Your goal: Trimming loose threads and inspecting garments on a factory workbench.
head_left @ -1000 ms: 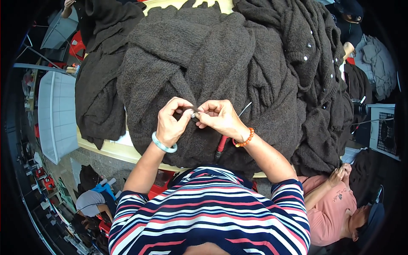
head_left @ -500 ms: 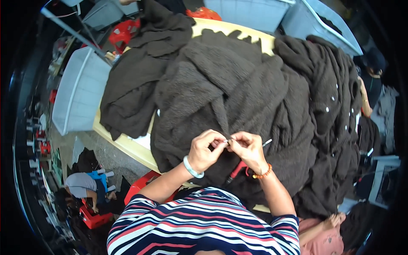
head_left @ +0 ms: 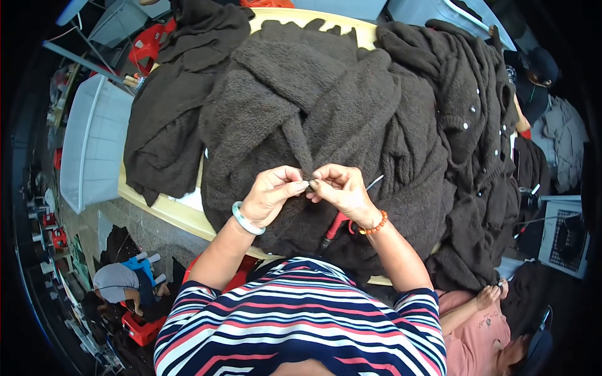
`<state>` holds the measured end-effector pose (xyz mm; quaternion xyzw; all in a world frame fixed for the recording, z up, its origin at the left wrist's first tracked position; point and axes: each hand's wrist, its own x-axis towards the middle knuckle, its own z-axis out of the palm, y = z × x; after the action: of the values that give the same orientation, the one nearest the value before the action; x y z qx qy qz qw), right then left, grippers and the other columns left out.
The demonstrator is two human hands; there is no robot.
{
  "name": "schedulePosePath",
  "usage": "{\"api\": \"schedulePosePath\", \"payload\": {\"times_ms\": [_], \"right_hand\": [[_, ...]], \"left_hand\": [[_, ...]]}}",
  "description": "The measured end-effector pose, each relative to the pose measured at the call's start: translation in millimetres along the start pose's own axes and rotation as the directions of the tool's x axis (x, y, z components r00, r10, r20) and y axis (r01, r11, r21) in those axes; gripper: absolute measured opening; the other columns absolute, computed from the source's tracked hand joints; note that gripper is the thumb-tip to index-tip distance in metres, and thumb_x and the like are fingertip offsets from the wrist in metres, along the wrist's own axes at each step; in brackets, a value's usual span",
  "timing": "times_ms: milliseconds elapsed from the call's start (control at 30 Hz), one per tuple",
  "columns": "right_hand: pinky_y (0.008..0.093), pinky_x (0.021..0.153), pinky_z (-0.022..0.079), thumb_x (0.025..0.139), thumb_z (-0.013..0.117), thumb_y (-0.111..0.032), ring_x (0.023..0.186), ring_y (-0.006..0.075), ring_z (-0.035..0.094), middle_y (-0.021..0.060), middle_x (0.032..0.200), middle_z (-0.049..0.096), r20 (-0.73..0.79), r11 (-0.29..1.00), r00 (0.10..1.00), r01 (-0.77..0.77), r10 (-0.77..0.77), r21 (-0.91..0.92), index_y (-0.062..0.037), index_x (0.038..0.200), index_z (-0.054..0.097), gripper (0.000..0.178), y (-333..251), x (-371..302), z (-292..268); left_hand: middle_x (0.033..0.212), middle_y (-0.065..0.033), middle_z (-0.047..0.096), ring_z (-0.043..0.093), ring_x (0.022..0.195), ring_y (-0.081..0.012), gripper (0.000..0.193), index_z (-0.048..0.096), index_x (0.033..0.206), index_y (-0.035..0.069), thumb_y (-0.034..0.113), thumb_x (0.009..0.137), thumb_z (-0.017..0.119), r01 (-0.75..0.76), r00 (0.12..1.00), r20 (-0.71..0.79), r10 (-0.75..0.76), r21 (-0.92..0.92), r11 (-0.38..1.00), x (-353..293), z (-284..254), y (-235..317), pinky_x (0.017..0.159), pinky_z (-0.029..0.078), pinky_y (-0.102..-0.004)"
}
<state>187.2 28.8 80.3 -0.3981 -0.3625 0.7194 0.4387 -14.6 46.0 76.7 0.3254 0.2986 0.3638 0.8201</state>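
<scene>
My left hand [head_left: 273, 193], with a pale bangle at the wrist, and my right hand [head_left: 343, 191], with an orange bead bracelet, meet at the fingertips. Both pinch a small bit of dark brown knit fabric [head_left: 297, 141] at the end of a narrow strip. What exactly lies between the fingertips is too small to make out. Under my right palm runs a slim tool with a red handle [head_left: 335, 228] and a pointed metal tip [head_left: 375, 182]. Its kind is partly hidden by the hand. The large fuzzy brown knit spreads around both hands.
More brown knit pieces lie at left [head_left: 166, 135] and right [head_left: 467, 119], the right ones dotted with white bits. A pale yellow table edge [head_left: 172, 215] curves at left. Grey bins [head_left: 94, 141] stand around it. A person in pink [head_left: 470, 326] sits close at lower right.
The view has shifted, so the table and fabric appear further up and left. My fingertips remain together on the fabric strip, and the red-handled tool has stayed with my right hand.
</scene>
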Motion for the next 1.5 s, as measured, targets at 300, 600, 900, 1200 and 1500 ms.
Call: {"api": "schedulePosePath", "payload": {"times_ms": [300,600,900,1200,1500], "right_hand": [[0.0218,0.062,0.051,0.083,0.069,-0.002,0.069,0.0101,0.06,0.0086,0.099,0.061,0.102,0.647,0.93,0.321,-0.352,-0.692,-0.0005,0.106,0.06,0.025,-18,-2,1],[0.036,0.068,0.05,0.08,0.066,-0.003,0.075,0.0305,0.063,0.0144,0.084,0.061,0.322,0.434,0.869,0.472,-0.375,-0.767,0.0,0.104,0.063,0.024,-47,-2,-4],[0.0233,0.065,0.039,0.082,0.066,0.001,0.076,0.0115,0.05,0.0053,0.086,0.057,0.357,0.536,0.622,0.782,-0.696,-0.317,0.0074,0.093,0.06,0.014,-156,0,16],[0.0264,0.081,0.054,0.097,0.057,-0.008,0.093,0.0141,0.065,0.0099,0.114,0.064,-0.043,0.638,0.718,0.588,-0.695,-0.497,0.0023,0.125,0.056,0.03,-170,87,-29],[0.0238,0.071,0.055,0.098,0.057,-0.009,0.082,0.0133,0.067,0.0109,0.108,0.067,-0.284,0.704,0.722,0.378,-0.631,-0.601,0.0018,0.121,0.06,0.025,-132,80,-87]], "left_hand": [[0.098,-0.0053,0.067,0.062,0.093,-0.0136,0.01,0.061,0.102,0.004,0.009,0.093,0.062,0.124,0.992,0.025,-0.122,-0.283,0.951,-3,-2,2,0.089,0.048,-0.0293],[0.118,-0.0129,0.056,0.053,0.106,-0.0235,0.044,0.06,0.108,0.0,0.019,0.075,0.081,-0.287,0.899,0.037,0.437,0.803,0.522,-21,38,11,0.092,0.043,-0.0339],[0.114,-0.0219,0.065,0.064,0.107,-0.0352,0.07,0.046,0.137,0.0,0.004,0.073,0.075,-0.091,0.919,-0.054,0.391,0.935,0.342,-16,-18,43,0.094,0.048,-0.0371],[0.124,-0.0086,0.06,0.057,0.113,-0.0179,0.038,0.051,0.134,0.004,0.025,0.103,0.045,-0.464,0.886,0.071,0.459,0.074,0.883,164,-39,266,0.101,0.046,-0.0363],[0.066,-0.0048,0.045,0.045,0.055,-0.0213,0.025,0.054,0.083,0.011,0.03,0.096,0.043,-0.625,0.726,-0.019,0.687,0.396,0.672,321,-61,402,0.047,0.042,-0.0367]]}}
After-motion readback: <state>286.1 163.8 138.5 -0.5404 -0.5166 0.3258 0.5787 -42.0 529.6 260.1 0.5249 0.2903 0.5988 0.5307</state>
